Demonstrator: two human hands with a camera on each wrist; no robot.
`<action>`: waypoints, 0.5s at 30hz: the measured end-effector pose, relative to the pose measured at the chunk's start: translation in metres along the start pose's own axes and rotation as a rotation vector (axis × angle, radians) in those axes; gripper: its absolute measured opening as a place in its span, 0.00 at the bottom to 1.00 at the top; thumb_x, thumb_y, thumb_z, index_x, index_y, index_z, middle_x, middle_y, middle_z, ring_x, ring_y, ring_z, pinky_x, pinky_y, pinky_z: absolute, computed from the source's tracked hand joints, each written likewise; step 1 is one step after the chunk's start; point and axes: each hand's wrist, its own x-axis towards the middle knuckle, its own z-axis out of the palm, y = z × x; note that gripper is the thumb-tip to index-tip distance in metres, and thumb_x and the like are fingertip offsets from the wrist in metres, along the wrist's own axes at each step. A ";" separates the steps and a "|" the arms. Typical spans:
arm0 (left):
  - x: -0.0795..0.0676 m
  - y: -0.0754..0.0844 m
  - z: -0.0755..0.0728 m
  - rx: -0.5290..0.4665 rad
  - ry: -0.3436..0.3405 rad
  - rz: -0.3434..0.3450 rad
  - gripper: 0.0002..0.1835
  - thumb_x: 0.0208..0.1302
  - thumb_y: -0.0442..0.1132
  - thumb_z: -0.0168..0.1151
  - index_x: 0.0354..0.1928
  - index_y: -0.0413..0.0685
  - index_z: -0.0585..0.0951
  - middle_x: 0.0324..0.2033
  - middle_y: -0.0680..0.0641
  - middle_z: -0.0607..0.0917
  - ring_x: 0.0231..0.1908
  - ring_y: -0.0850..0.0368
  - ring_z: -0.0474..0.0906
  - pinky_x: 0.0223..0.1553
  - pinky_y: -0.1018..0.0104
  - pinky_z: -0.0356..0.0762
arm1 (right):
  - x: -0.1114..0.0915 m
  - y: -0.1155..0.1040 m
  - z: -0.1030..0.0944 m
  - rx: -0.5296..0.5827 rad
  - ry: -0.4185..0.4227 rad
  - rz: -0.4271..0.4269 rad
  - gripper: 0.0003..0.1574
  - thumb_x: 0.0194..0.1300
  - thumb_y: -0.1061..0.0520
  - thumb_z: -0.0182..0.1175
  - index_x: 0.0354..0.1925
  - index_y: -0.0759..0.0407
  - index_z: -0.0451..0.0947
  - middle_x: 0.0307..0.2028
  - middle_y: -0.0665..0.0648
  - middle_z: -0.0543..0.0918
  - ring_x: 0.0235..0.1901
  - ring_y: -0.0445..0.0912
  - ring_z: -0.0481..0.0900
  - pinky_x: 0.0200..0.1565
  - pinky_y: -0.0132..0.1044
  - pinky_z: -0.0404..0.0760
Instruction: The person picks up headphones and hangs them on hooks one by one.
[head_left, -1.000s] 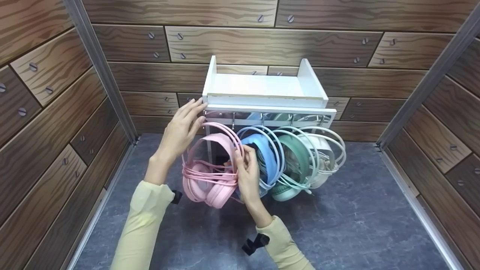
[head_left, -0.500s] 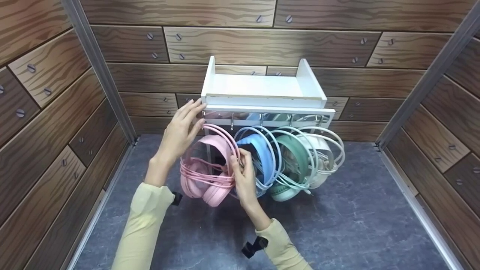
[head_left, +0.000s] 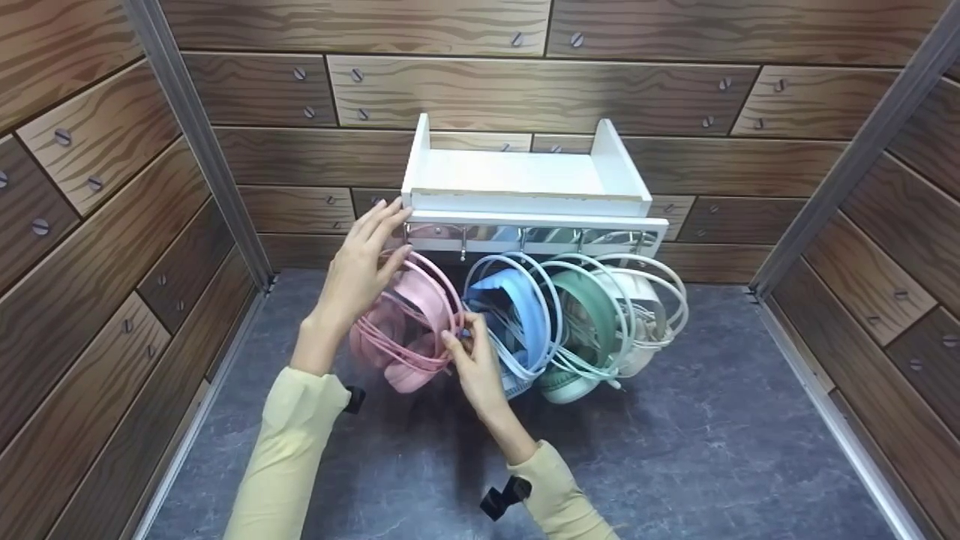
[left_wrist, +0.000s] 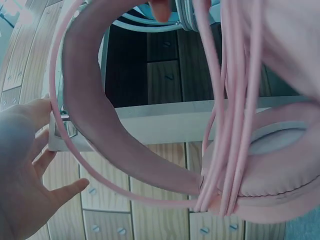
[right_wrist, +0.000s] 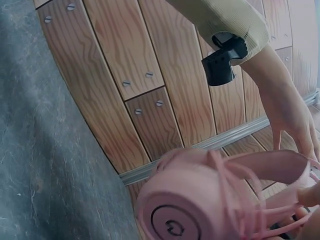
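Pink headphones (head_left: 424, 292), with their cord looped round them, hang at the left end of a white rack (head_left: 517, 171). My right hand (head_left: 478, 369) pinches the looped pink cord on its right side. With fingers extended, my left hand (head_left: 358, 264) rests at the rack's left corner, above the headphones. The left wrist view shows the pink headband (left_wrist: 82, 70) close up beside the left hand (left_wrist: 22, 165). An ear cup (right_wrist: 177, 202) with a heart mark faces the right wrist camera. Blue headphones (head_left: 529, 304) hang just right of my right hand.
Green headphones (head_left: 596, 304) and white headphones (head_left: 637, 285) hang further right, cords coiled. Small metal hooks (head_left: 463, 244) line the rack's front rail. Wood-patterned walls (head_left: 480, 90) surround a dark marbled floor (head_left: 712, 420).
My right hand has moved left and slightly down, swinging the pink headphones left and away from the blue ones. My left hand stays at the rack's corner.
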 end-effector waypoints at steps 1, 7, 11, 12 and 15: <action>0.000 0.000 0.000 0.003 0.001 0.002 0.27 0.72 0.41 0.62 0.71 0.50 0.73 0.73 0.49 0.70 0.75 0.49 0.59 0.75 0.54 0.57 | 0.000 0.000 0.000 -0.015 -0.009 0.001 0.15 0.72 0.63 0.59 0.53 0.68 0.70 0.48 0.66 0.77 0.45 0.53 0.81 0.42 0.33 0.81; 0.000 0.000 0.001 -0.001 0.010 0.014 0.27 0.71 0.39 0.64 0.70 0.49 0.74 0.73 0.48 0.70 0.75 0.49 0.59 0.75 0.54 0.56 | 0.003 0.000 0.000 -0.095 -0.036 -0.013 0.13 0.72 0.64 0.59 0.52 0.66 0.70 0.47 0.66 0.77 0.46 0.54 0.82 0.39 0.39 0.84; 0.001 0.000 0.001 0.005 0.013 0.013 0.27 0.70 0.39 0.64 0.70 0.49 0.74 0.72 0.48 0.70 0.75 0.48 0.60 0.75 0.55 0.56 | 0.003 -0.003 0.000 -0.222 -0.040 -0.058 0.14 0.72 0.63 0.60 0.52 0.65 0.70 0.48 0.66 0.80 0.48 0.55 0.82 0.45 0.42 0.85; 0.001 0.000 0.001 0.007 0.011 0.009 0.27 0.70 0.39 0.64 0.70 0.49 0.74 0.72 0.48 0.70 0.75 0.48 0.60 0.75 0.55 0.56 | 0.003 -0.004 -0.001 -0.271 -0.041 -0.078 0.15 0.71 0.63 0.60 0.53 0.64 0.70 0.48 0.65 0.80 0.47 0.54 0.82 0.46 0.42 0.84; 0.000 0.000 0.000 0.010 0.002 -0.006 0.28 0.70 0.40 0.64 0.71 0.51 0.74 0.73 0.49 0.70 0.75 0.50 0.58 0.75 0.55 0.57 | 0.004 -0.007 -0.002 -0.407 -0.046 -0.105 0.16 0.70 0.61 0.62 0.53 0.63 0.71 0.45 0.63 0.82 0.41 0.51 0.83 0.41 0.40 0.84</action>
